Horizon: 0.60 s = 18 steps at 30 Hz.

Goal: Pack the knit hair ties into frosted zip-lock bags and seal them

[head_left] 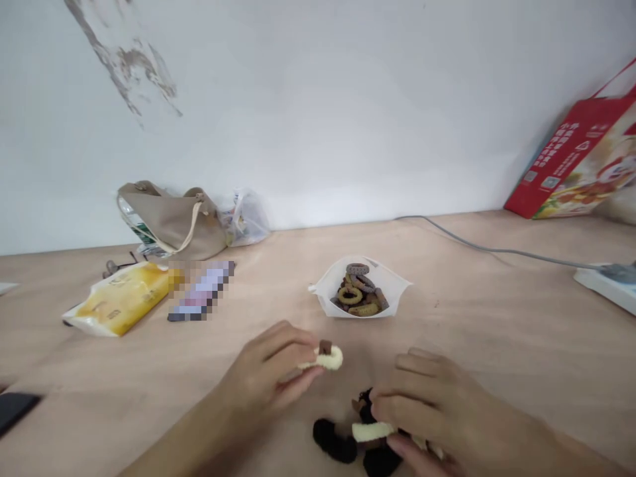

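My left hand (pixel 281 368) pinches a cream, fluffy hair tie (pixel 334 358) with a small brown tag on its top, held above the table. My right hand (pixel 427 401) is lower and to the right, its thumb and fingers closed on a second cream hair tie (pixel 370 432). Around and under that one lie several black hair ties (pixel 334 442), partly hidden by the right hand. Beyond both hands stands an opened white paper pouch (pixel 325 291) holding several brown, olive and grey hair ties (pixel 350 295).
At the left are a yellow-and-white packet (pixel 129 298), a phone-like flat item (pixel 203 291), a beige bag (pixel 199 232) and a clear plastic bag (pixel 251 218). On the right, a grey cable (pixel 477 248) runs to a white power strip (pixel 606 285); a red carrier bag (pixel 561 159) leans behind.
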Available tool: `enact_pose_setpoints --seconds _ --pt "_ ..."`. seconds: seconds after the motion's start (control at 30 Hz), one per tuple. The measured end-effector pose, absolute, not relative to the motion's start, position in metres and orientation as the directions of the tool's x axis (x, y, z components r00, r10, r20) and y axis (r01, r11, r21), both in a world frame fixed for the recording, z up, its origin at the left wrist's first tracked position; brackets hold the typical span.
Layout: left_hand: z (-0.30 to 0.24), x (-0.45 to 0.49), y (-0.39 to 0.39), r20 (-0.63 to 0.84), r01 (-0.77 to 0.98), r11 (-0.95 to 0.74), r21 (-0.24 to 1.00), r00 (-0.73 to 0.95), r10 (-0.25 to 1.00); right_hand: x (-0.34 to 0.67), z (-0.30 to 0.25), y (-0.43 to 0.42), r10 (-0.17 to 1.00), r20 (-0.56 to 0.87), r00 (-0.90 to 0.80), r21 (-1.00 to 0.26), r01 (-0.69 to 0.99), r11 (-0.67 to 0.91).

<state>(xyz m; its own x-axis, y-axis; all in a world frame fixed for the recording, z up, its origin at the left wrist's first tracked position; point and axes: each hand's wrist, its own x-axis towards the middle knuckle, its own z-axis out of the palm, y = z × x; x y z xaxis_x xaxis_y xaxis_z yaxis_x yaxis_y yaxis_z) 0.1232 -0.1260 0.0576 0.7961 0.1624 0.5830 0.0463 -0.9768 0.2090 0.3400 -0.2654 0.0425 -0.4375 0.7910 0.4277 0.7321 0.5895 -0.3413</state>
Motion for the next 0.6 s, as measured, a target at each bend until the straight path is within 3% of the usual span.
enact_pose_setpoints --seconds 0.1,0.27,0.4,0.53,0.6 --pt "0.069 0.149 -0.112 0.741 0.076 -0.994 0.073 0.663 0.105 0.335 0.042 -0.263 0.864 0.287 -0.413 -0.384 0.777 0.499" --pt "0.076 0.186 -0.114 0.776 0.302 -0.953 -0.018 0.605 0.177 0.338 0.037 -0.256 0.919 0.142 -0.368 -0.41 0.823 0.393" --pt "0.064 0.167 -0.143 0.708 0.175 -0.982 0.071 0.685 0.173 0.341 0.034 -0.253 0.885 0.162 -0.437 -0.319 0.825 0.466" --pt "0.037 0.125 -0.163 0.633 -0.046 -0.999 0.02 0.773 -0.023 0.341 0.029 -0.252 0.814 0.175 -0.553 -0.175 0.796 0.579" --pt "0.022 0.111 -0.165 0.553 -0.064 -0.997 0.038 0.832 -0.032 0.341 0.029 -0.251 0.789 0.197 -0.581 -0.153 0.777 0.611"
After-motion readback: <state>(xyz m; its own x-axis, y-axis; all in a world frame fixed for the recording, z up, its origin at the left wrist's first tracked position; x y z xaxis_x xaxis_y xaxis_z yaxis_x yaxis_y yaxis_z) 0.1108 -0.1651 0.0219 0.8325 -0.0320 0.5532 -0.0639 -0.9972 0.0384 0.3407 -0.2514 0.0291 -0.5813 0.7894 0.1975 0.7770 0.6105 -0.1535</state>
